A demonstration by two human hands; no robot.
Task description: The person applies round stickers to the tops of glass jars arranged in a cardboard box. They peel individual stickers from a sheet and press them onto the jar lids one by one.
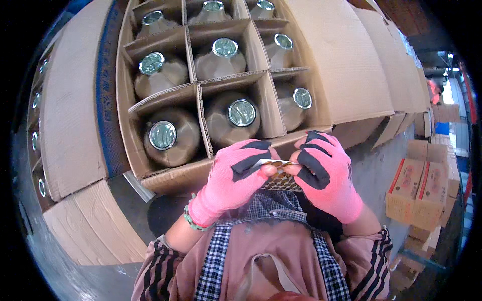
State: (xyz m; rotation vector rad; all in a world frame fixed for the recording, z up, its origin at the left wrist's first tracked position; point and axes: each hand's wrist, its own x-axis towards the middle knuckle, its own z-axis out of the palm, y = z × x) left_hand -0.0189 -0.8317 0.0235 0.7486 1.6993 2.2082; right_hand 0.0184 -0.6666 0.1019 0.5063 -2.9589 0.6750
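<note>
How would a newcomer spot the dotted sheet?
Start at the big open cardboard box of bottles. At its near edge, the pink-gloved left hand and right hand hold a sheet. Its rows of golden spots distinguish it from the checked apron.

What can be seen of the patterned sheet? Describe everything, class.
The patterned sheet looks thin, like paper or film, with rows of gold-brown rounded shapes and a pale upper edge. It is bent, its upper part pinched by the left grip and right grip, close to the open carton.
</note>
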